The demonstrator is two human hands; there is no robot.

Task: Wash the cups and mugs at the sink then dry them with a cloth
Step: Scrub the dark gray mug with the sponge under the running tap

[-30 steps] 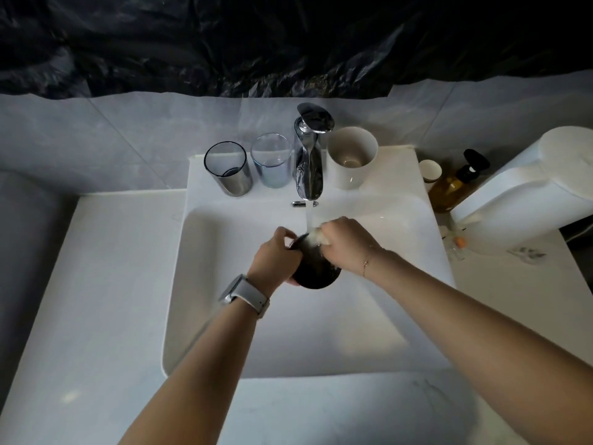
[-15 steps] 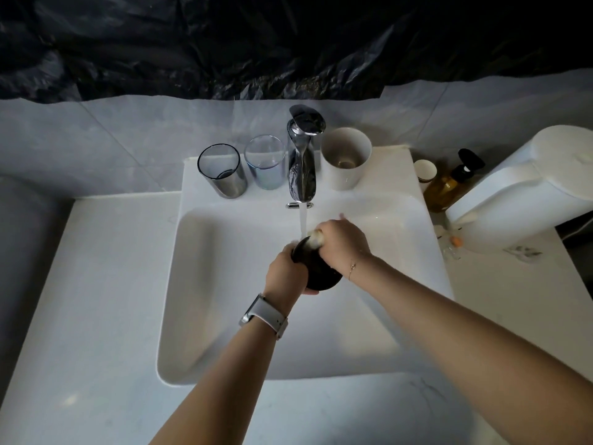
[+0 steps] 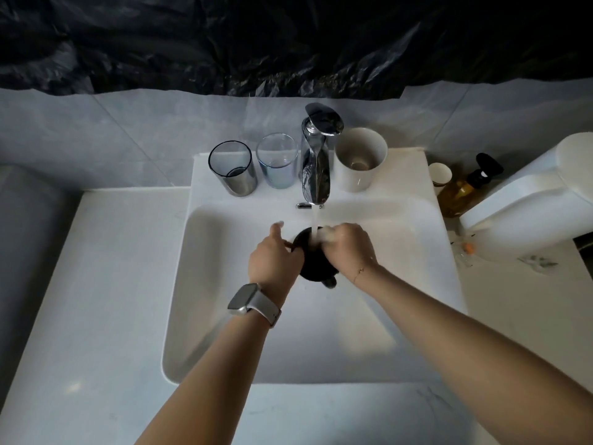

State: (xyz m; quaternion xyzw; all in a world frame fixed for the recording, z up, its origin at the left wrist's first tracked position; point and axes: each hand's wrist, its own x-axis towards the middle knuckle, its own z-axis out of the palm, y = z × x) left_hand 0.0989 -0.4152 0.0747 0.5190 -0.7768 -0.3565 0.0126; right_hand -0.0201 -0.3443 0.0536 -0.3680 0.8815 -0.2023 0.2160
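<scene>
From the head view, our left hand (image 3: 274, 260) wraps its grip round the black mug (image 3: 313, 258), tilting it over the sink (image 3: 224, 284) so the tap (image 3: 316, 162) stream hits it. Our right hand (image 3: 348, 248) curls on the mug's far side with something pale at the fingertips, probably for scrubbing. Two glasses (image 3: 253, 168) and a white cup (image 3: 361, 159) wait behind on the ledge

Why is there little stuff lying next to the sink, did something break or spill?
Nothing looks broken or spilled. The small bits on the counter right of the sink are too blurry to identify. The glasses and white cup stand upright by the tap, and both hands hold the black mug under the water.
</scene>
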